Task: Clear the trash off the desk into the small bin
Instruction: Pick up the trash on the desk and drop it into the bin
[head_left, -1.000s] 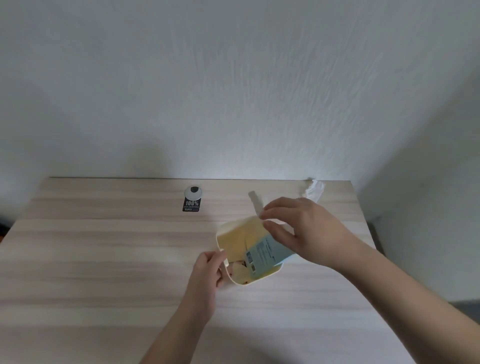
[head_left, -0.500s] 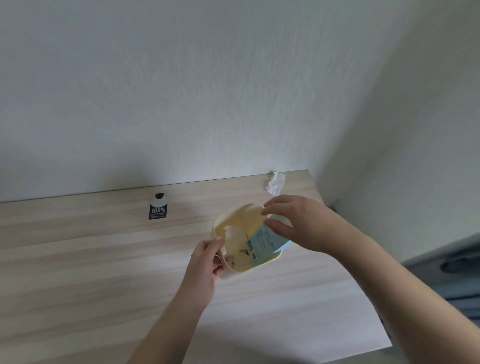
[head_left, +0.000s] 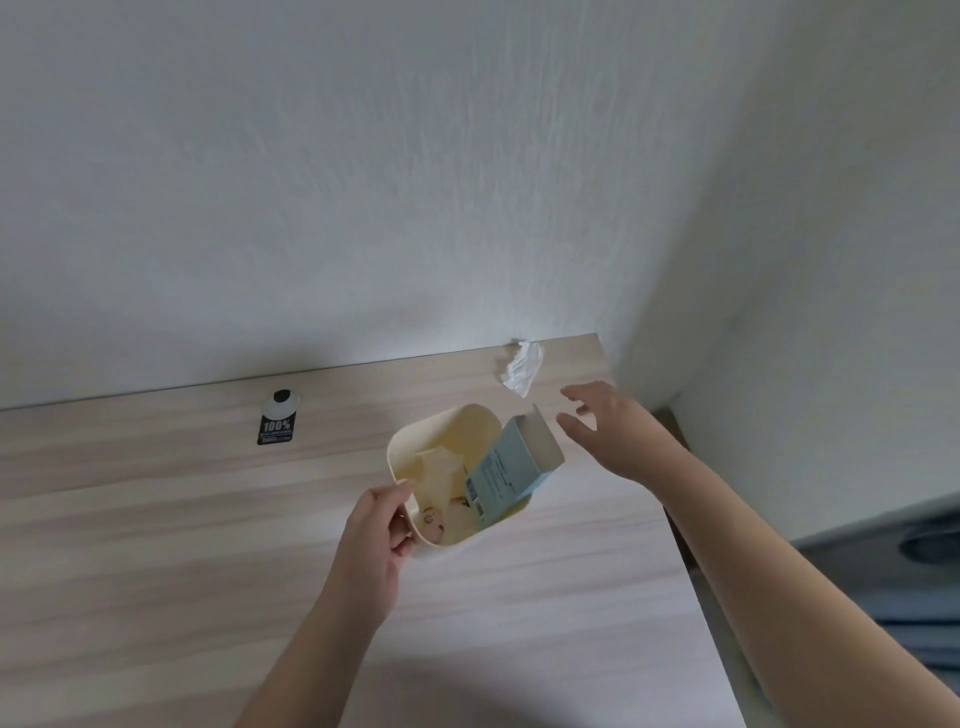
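Left hand (head_left: 375, 540) is gripping the small cream plastic bin's (head_left: 400, 441) rim; right hand (head_left: 615, 431), fingers (head_left: 576, 402) spread open, is hovering beside the pale blue cardboard box (head_left: 506, 475) leaning inside.

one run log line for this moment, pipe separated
left hand grips bin rim | right hand open, near crumpled tissue | blue box propped in bin | black tag on desk

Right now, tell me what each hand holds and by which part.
The left hand grips the small bin by its near rim. The right hand is open, holding nothing, beside the blue box.
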